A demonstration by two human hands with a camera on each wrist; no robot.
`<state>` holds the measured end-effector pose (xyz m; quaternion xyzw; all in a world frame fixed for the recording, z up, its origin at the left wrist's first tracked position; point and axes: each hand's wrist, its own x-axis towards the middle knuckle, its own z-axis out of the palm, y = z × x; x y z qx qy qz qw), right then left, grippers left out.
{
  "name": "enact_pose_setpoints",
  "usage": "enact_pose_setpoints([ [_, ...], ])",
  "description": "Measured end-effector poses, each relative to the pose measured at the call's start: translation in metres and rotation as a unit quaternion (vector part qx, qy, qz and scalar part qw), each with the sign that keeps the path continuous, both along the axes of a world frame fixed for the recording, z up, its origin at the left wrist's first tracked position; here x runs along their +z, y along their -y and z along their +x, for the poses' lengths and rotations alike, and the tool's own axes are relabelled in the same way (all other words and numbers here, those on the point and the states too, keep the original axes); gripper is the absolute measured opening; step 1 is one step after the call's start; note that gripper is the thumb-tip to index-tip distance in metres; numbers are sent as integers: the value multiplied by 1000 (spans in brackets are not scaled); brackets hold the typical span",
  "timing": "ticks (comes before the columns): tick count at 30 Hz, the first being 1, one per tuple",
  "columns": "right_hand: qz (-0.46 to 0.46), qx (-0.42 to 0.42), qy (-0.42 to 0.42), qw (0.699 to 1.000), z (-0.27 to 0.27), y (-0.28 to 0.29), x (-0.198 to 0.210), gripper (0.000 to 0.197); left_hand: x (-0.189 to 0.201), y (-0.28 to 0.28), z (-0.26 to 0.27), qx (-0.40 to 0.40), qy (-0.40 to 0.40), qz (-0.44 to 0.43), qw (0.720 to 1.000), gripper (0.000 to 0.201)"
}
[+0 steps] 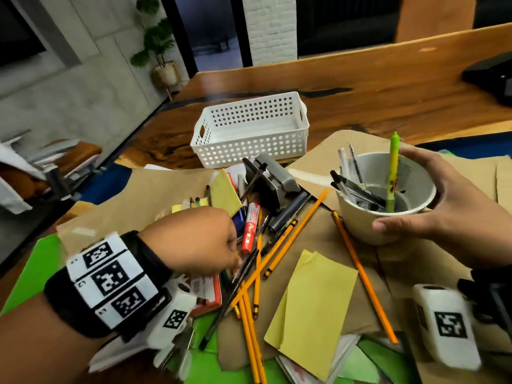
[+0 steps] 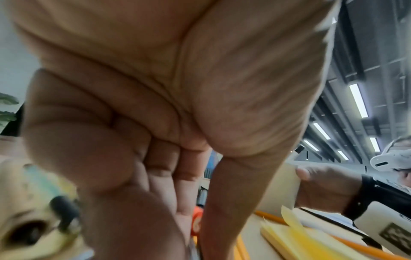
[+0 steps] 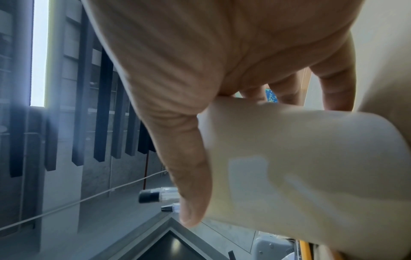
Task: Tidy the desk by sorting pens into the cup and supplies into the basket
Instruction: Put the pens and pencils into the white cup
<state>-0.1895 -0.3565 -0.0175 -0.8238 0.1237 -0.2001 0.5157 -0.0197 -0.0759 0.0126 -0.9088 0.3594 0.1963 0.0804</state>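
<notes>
The right hand [image 1: 454,214] grips the cup [image 1: 388,200] at right of frame. The left hand [image 1: 194,239], fingers curled, perhaps pinches a dark pen [image 1: 235,289] at lower centre; lift it clear of the pencils [image 1: 279,250] first.

Long wooden table [image 1: 360,90], potted plant [image 1: 158,48] behind its far left corner, white brick pillar [image 1: 270,26] right of plant, grey wall [image 1: 69,79] left

perforated white plastic basket [image 1: 250,131]; glossy wooden desk [image 1: 388,87]; matt cup [image 1: 385,195]
</notes>
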Motion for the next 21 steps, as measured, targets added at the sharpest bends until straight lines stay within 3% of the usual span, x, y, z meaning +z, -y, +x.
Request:
enact_pose_setpoints([
  [4,-13,-6,-6,1000,0,-2,1,120,-15,-7,-8,4,-27,10,1000,32],
  [8,-8,-3,-3,1000,0,-1,0,119,-22,-1,-17,-10,-4,7,1000,32],
  [13,0,0,-15,1000,0,0,1,112,-27,5,-33,-12,26,10,1000,47],
  [16,-13,-5,-22,1000,0,2,0,121,-28,4,-35,-13,42,1,999,39],
  [21,-18,-6,-33,999,-1,4,0,124,-12,3,-32,45,-40,-55,997,31],
])
